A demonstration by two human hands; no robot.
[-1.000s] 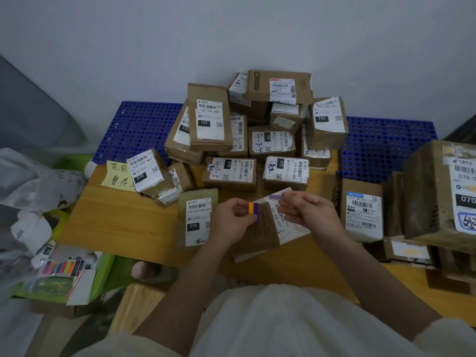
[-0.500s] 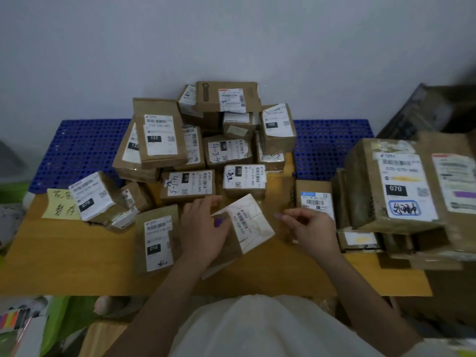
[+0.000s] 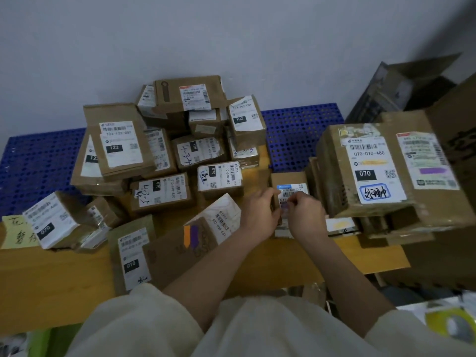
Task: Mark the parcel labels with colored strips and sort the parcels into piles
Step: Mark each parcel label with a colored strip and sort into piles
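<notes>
Both hands are on the small parcel (image 3: 289,191) standing near the right side of the desk (image 3: 51,279). Left hand (image 3: 260,215) has its grip curled round the parcel's left edge, right hand (image 3: 305,215) pinches at the label (image 3: 293,193), seems like a strip but it's too blurry to tell. Just left lies a flat parcel (image 3: 180,251) with orange and purple strips (image 3: 190,235) stuck on it. Big heap of parcels (image 3: 180,140) behind, taller stack (image 3: 373,171) on the right.
</notes>
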